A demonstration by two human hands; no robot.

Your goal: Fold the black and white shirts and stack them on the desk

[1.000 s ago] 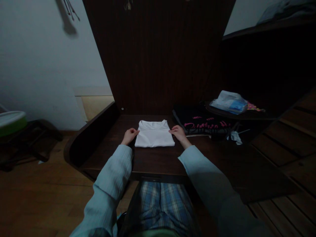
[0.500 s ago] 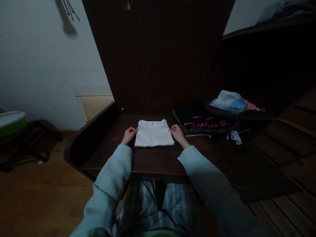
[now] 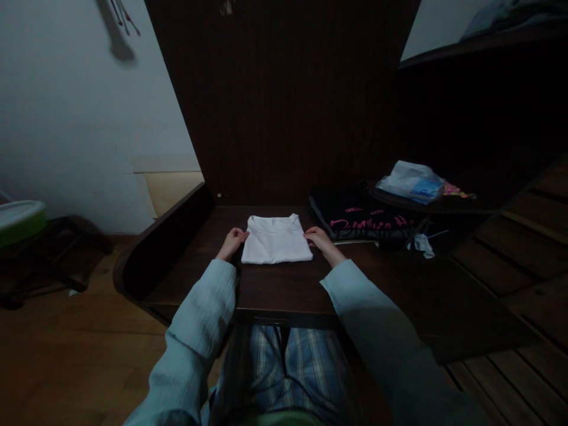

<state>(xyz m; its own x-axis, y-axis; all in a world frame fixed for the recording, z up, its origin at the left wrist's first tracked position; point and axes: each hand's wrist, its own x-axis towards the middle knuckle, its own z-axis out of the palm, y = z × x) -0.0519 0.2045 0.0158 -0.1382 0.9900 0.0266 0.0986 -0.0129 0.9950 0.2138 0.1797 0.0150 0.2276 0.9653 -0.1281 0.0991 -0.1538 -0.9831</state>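
A white shirt [image 3: 276, 239], folded into a neat rectangle with its collar at the far edge, lies on a dark wooden table [image 3: 275, 290] in front of me. My left hand [image 3: 231, 241] has curled fingers on the shirt's upper left edge. My right hand [image 3: 320, 239] grips the upper right edge the same way. Both arms wear pale blue sleeves.
A folded black shirt with pink lettering [image 3: 364, 219] lies right of the white one. Behind it a dark round tray [image 3: 444, 207] carries a plastic bag [image 3: 410, 182]. A crumpled white scrap [image 3: 421, 244] lies nearby. A tall dark panel [image 3: 284, 100] backs the table. A green-rimmed basin [image 3: 20, 219] sits far left.
Both hands stay at the shirt's sides with almost no movement. The view has shifted very slightly.
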